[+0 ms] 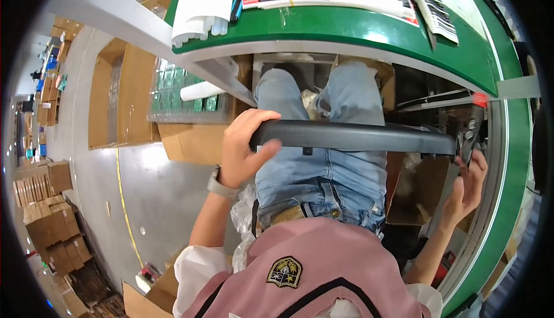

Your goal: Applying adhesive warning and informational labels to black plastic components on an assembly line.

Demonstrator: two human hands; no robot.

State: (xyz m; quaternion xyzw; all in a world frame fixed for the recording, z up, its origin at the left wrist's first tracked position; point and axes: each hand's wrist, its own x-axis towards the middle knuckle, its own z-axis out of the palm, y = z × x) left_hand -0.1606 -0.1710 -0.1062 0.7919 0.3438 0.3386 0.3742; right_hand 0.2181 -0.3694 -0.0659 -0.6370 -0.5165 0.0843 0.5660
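Our left grip (pixel 245 148) spreads around the left end of the dark bar (pixel 358 137), fingers over its top and the blurred thumb in front; we cannot tell how firmly it presses. The bar runs rightward from there, across and above our lap (pixel 323 185). Our right grip (pixel 470 188) is by its far end, fingertips bent near the lower end of a red-ended tool (pixel 474 125); we cannot tell whether they pinch tool, bar or both.

If the left thumb bears too lightly, we could see the bar roll, its small tab (pixel 307 151) catching the lap, or its right end dropping toward the box (pixel 410 211) left of the right grip. A slip of the tool might scratch the bar or nip our fingertips. Lifting both grips carelessly could knock the bar on the table (pixel 346 29) ahead of them
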